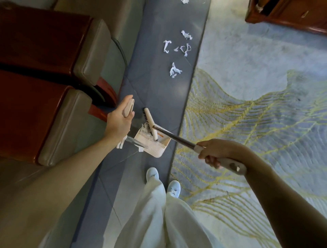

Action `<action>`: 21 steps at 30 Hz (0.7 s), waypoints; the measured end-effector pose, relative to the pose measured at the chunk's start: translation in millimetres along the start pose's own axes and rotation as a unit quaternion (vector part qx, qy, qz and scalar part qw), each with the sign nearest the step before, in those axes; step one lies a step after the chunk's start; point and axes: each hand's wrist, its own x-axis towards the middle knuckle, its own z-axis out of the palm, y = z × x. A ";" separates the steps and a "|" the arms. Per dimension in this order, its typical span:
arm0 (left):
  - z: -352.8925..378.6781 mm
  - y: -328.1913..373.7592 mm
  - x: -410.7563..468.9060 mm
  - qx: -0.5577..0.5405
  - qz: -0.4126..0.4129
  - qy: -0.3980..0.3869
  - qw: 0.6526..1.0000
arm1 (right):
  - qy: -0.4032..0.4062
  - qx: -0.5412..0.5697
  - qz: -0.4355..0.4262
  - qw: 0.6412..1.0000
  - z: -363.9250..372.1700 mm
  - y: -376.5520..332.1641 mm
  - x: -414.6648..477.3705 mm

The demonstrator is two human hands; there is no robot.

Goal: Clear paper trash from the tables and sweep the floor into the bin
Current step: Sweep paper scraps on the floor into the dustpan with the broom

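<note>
My left hand (120, 122) grips the dustpan (154, 146) handle, my right hand (218, 152) the broom (150, 124). Paper scraps (177, 51) lie unswept beyond the dustpan; sweeping isn't finished.

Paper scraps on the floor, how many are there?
5 clumps: one at the top edge, three grouped mid-strip, one nearest the dustpan. More may lie inside it.

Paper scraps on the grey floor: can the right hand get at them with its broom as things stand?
Probably yes: the right hand grips the broom, and bare floor lies between its head and the scraps; nothing blocks the way.
</note>
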 end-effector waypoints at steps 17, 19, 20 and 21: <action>70.2 81.2 244.0 -0.006 0.027 0.019 0.999 | 0.133 0.051 -0.074 0.987 -248.9 -133.3 59.0; 86.3 93.4 282.9 -0.004 0.017 0.027 0.999 | 0.143 0.037 -0.088 0.985 -299.0 -150.6 77.4; 93.6 101.7 302.4 0.000 0.014 0.030 0.999 | 0.147 0.025 -0.094 0.984 -325.0 -159.2 86.3; 100.9 109.9 322.0 0.004 0.009 0.033 0.999 | 0.149 0.007 -0.099 0.984 -351.5 -167.8 94.6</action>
